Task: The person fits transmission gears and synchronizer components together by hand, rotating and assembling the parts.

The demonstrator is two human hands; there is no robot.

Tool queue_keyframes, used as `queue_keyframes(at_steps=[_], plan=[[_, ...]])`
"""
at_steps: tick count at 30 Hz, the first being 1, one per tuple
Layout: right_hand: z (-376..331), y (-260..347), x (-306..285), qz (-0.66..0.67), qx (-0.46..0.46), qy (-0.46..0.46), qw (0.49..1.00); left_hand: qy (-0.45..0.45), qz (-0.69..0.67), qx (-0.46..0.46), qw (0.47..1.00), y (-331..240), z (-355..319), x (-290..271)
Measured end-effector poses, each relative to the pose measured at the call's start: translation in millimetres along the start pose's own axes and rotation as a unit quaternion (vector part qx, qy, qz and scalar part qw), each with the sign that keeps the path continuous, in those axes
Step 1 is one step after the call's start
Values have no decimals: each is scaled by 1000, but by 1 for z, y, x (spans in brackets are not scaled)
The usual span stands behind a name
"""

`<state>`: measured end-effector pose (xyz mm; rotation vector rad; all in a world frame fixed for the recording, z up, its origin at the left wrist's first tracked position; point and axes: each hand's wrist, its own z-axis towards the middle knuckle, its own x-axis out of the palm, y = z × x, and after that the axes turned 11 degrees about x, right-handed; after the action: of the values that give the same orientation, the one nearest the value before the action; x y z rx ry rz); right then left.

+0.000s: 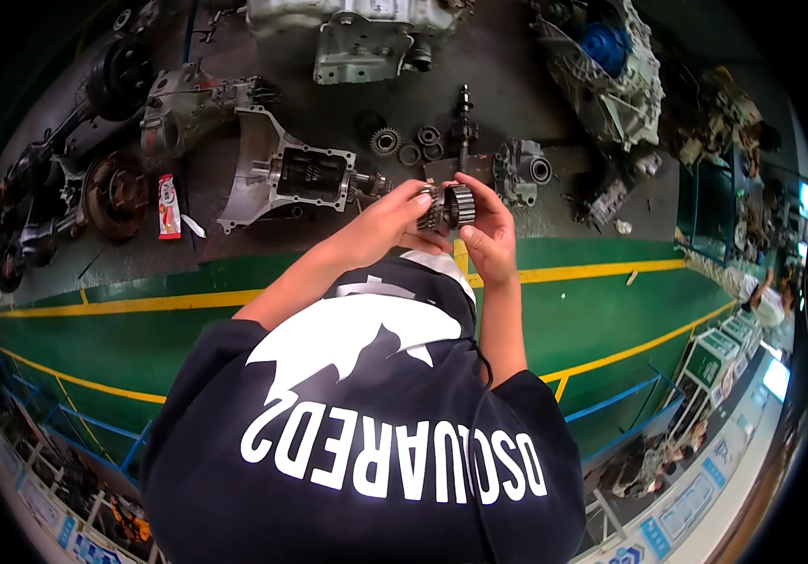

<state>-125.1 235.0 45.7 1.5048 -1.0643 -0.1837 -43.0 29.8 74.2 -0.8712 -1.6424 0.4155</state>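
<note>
In front of my chest, my left hand (378,224) is closed around a toothed metal gear (430,211). Close against it, my right hand (492,229) grips a splined metal ring (460,205) between thumb and fingers. The two parts sit side by side; whether they are joined I cannot tell. Just beyond my hands lie a loose gear (385,142), a few metal rings (411,154) and an upright-looking toothed shaft (464,127). An opened gearbox housing (308,179) with its shaft showing rests left of my left hand.
Right of my hands sits a small cast housing (522,173). Larger transmission cases (366,42) stand at the far side. A rusty brake disc (116,195) and a red packet (168,209) are at left. Green floor (601,320) with yellow lines runs below the dark bench.
</note>
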Motion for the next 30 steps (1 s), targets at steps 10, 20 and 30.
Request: queue_keyframes(at_steps=[10,20,30], plan=[[-55,27,51,-232,-115,-130,957,96,25,23,995,12,-19,16],[-67,36,82,-302,-119,-164,932,113,99,63,987,-13,-46,28],[-61,41,87,-342,-168,-166,909,121,131,86,980,-19,-51,24]])
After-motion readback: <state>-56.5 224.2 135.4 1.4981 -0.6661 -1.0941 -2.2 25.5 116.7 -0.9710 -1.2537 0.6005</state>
